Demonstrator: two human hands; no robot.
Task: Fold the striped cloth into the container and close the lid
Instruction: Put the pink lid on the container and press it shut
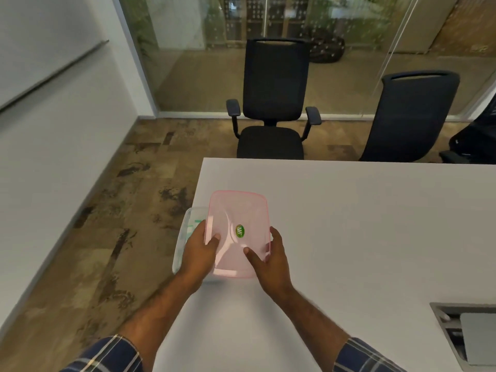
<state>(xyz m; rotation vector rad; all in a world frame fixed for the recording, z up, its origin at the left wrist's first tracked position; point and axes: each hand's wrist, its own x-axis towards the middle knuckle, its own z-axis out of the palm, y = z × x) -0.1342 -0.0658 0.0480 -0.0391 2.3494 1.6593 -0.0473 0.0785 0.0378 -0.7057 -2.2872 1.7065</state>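
Observation:
A translucent pink lid (239, 213) with a green oval sticker is held above the table's left corner. My left hand (200, 251) grips its left edge, thumb on top. My right hand (271, 257) grips its right edge, thumb on top as well. Under the lid and shifted to the left stands a clear container (185, 229) at the table's left edge; only its left side shows. A bit of white cloth with green stripes (193, 224) is visible inside it. Most of the cloth is hidden by the lid and my left hand.
The white table (349, 224) runs right and toward me, with a grey cable hatch (467, 334) at the near right. Black office chairs (273, 103) stand beyond the far edge. Patterned floor drops off just left of the container.

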